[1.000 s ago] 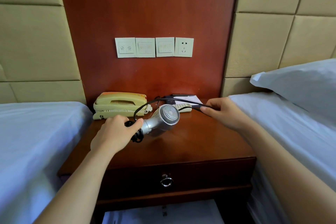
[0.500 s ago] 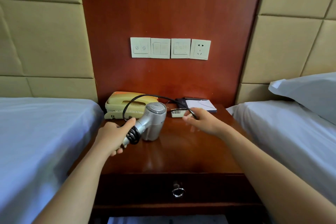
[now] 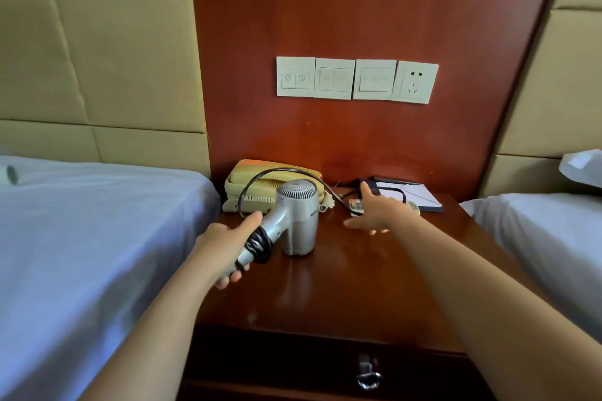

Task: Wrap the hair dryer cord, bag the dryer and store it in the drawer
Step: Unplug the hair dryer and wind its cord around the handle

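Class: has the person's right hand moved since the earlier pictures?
Yes. The right hand has shifted left, from the notepad's right side to its left front, toward the telephone.

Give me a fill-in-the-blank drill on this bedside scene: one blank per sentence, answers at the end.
1. The left hand grips the hair dryer by its ____.
2. The cord coiled round that part is ____ in colour.
3. The drawer under the tabletop is ____.
4. The telephone stands ____ the dryer, against the wall panel.

Missing words: handle; black; closed; behind.
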Demonstrator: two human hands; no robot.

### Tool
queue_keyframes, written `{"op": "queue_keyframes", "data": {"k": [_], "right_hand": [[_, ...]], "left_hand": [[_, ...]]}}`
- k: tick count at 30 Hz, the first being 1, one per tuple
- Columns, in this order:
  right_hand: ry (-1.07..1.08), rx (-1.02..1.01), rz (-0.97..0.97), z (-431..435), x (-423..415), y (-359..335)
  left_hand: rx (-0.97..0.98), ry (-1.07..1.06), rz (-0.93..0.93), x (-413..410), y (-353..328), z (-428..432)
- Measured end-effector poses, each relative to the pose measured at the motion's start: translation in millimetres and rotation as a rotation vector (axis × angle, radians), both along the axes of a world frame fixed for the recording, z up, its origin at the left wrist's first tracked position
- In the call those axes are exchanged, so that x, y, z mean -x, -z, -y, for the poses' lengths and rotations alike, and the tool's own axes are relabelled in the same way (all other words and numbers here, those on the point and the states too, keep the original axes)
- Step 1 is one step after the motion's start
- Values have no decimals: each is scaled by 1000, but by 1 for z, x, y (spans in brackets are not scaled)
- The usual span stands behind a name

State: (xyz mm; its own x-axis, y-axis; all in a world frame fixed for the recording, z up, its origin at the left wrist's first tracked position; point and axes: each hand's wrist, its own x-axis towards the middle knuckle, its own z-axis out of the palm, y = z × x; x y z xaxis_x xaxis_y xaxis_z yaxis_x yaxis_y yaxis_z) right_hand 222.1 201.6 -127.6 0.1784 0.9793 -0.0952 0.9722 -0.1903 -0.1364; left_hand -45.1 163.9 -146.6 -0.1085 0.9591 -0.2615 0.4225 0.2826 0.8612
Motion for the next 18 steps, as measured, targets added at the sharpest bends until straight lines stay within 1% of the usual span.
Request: {"op": "queue_keyframes", "data": {"k": [4, 8, 11, 13, 14, 16, 18], "right_hand": [[57, -78, 6, -22, 2, 5], [45, -179, 48, -38, 2, 11], [59, -233, 6, -41, 4, 8], [70, -302, -83, -39, 6, 3], [73, -354, -158, -40, 6, 1], [67, -479, -355, -39, 6, -3], [52, -601, -605, -36, 6, -8]], "left_hand": [[8, 29, -9, 1, 0, -4], [14, 41, -7, 2, 0, -6], [-1, 41, -9, 1, 0, -7], [-17, 38, -11, 0, 1, -7], [-25, 34, -10, -1, 1, -6], [-47, 30, -14, -2, 1, -4], [-74, 30, -26, -4, 2, -1]]}}
